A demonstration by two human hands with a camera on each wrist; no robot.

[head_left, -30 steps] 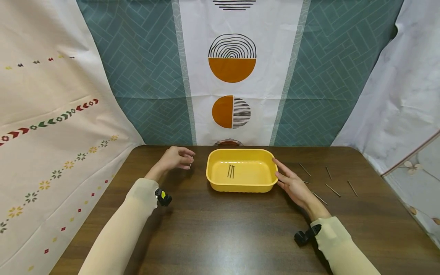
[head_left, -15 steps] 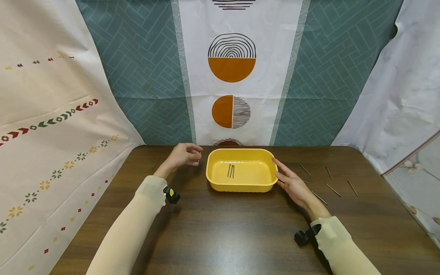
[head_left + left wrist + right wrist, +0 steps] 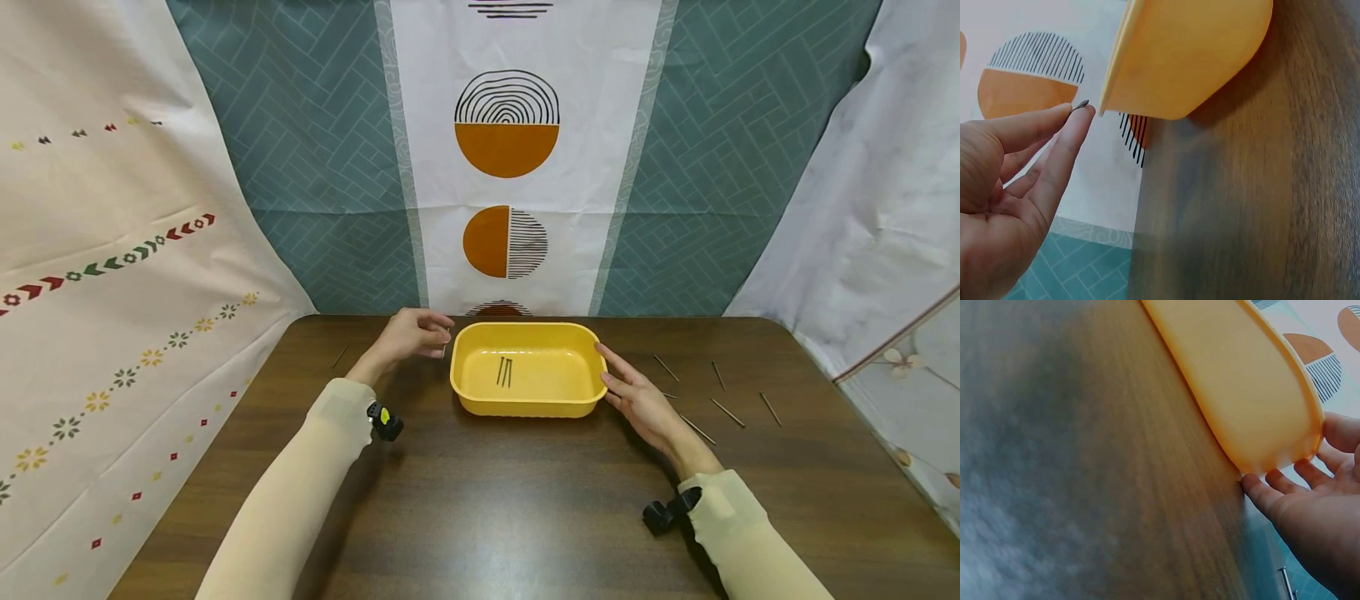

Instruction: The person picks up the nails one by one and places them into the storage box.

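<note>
Nails (image 3: 727,413): one pinched, three in tray (image 3: 536,409), seven on table (image 3: 495,508).

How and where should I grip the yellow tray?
I'd grip the yellow tray by the rim at both short ends, hands coming from left and right: it is long and upright, its rim standing above the table. The right hand touches one end; the left hand pinches a metal nail.

Tbl front (image 3: 517,508) free; tray wall (image 3: 458,371) stands just R of L grip (image 3: 412,335).
</note>
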